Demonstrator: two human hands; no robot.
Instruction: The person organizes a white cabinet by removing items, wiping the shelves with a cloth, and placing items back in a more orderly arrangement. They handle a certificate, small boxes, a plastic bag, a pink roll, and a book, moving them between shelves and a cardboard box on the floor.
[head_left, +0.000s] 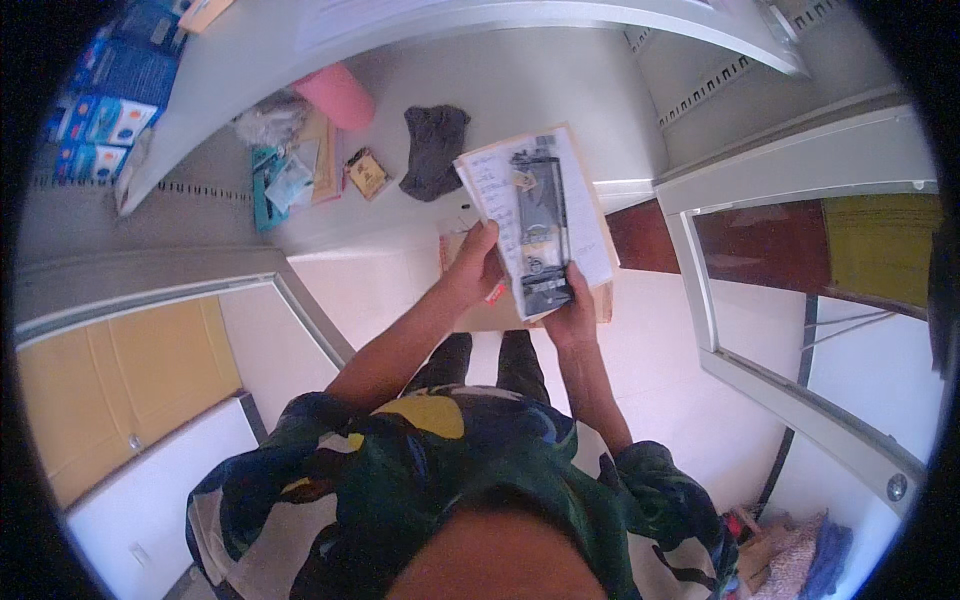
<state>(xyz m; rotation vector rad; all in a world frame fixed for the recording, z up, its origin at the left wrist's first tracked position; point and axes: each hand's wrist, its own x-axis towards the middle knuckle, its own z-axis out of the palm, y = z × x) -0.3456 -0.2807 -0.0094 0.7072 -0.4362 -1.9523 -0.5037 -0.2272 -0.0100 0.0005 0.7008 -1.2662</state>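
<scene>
Between my two hands is a stack of papers (589, 225) with handwriting, on what looks like a tan folder. A flat clear-and-black plastic package (541, 225) lies on top. My left hand (480, 259) grips the stack's left edge. My right hand (574, 307) holds the bottom right corner, its thumb by the package's dark end. Beyond the stack, a dark grey cloth (435, 150) lies on the cabinet shelf (540, 82), with a small tan box (367, 174) left of it. Part of a cardboard piece (480, 311) shows beneath my hands; its support is hidden.
Glass-paned cabinet doors stand open, a white-framed one (694, 285) at right and another (311, 322) at left. A pink object (341, 97), clear plastic bags (274, 120) and a teal packet (264, 202) sit at the shelf's left. Blue boxes (112, 120) stand on the upper shelf.
</scene>
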